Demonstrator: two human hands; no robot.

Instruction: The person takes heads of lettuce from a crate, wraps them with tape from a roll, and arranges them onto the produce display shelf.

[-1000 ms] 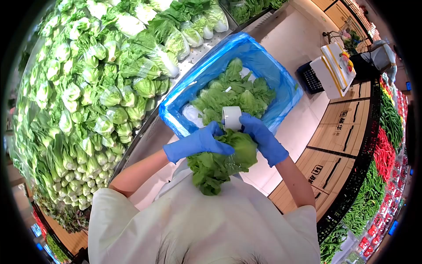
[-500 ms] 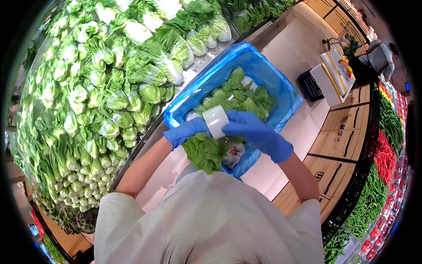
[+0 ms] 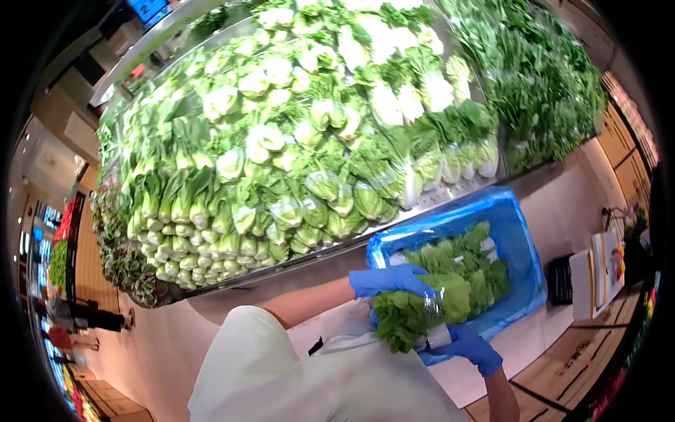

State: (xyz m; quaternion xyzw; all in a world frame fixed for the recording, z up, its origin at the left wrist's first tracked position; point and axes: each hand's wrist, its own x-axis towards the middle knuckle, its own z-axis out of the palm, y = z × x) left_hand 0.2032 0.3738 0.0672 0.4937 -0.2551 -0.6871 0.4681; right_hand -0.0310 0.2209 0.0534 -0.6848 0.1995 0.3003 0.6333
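Note:
My left hand (image 3: 388,280), in a blue glove, is closed on a bunch of leafy green lettuce (image 3: 397,320) held above the near side of a blue-lined bin (image 3: 524,211). A shiny strip of clear film (image 3: 434,307) lies across the bunch. It runs toward a white roll of clear wrapping film (image 3: 439,336) at the lower right of the lettuce. My right hand (image 3: 472,347), also blue-gloved, grips the roll, with some fingers hidden. More lettuce (image 3: 485,278) lies inside the bin.
A sloping display of bok choy (image 3: 179,250), cabbages and other greens (image 3: 534,91) fills the area ahead, its metal edge beside the bin. White boxes (image 3: 596,274) stand to the right near cardboard-coloured cases (image 3: 583,359). People (image 3: 77,313) are far left.
My view has swung left toward the display. The roll has moved from between both hands to the lettuce's lower right in my right hand, and film now crosses the bunch.

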